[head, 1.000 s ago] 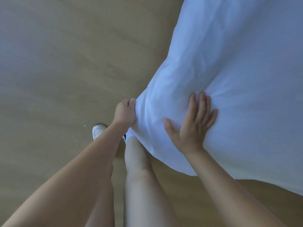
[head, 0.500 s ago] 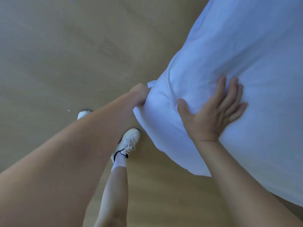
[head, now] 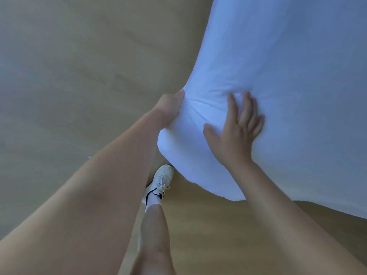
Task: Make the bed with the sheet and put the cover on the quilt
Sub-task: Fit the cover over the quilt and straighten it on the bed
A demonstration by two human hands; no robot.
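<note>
1. Both hands are on one corner of the white quilt [head: 288, 76], set apart from each other with a bulge of fabric between them.
2. Left hand [head: 168, 110] grips the quilt at its left edge; its fingers curl into the cloth and are mostly hidden behind it, and creases fan out from the grip across the fabric.
3. Right hand [head: 236, 133] lies flat on top of the quilt, fingers [head: 232, 104] straight and close together, thumb spread toward the left hand, palm pressing the padded surface.
4. Between and below the two hands the rounded corner [head: 178, 153] of the quilt sticks out toward the person, plump and smooth, held off the floor.
5. From the corner the quilt spreads away up and to the right, filling that whole side of the view; its lower edge runs out under the right forearm.
6. Whether the cover is already on the quilt cannot be told from this view.
7. Under the quilt and to the left is a light wooden floor [head: 69, 66] with a small pale speck [head: 89, 157] on it.
8. Below the corner, one bare leg [head: 155, 235] shows, in a white sock [head: 152, 202] and a white laced shoe [head: 161, 178] whose toe sits just beneath the quilt's corner.
</note>
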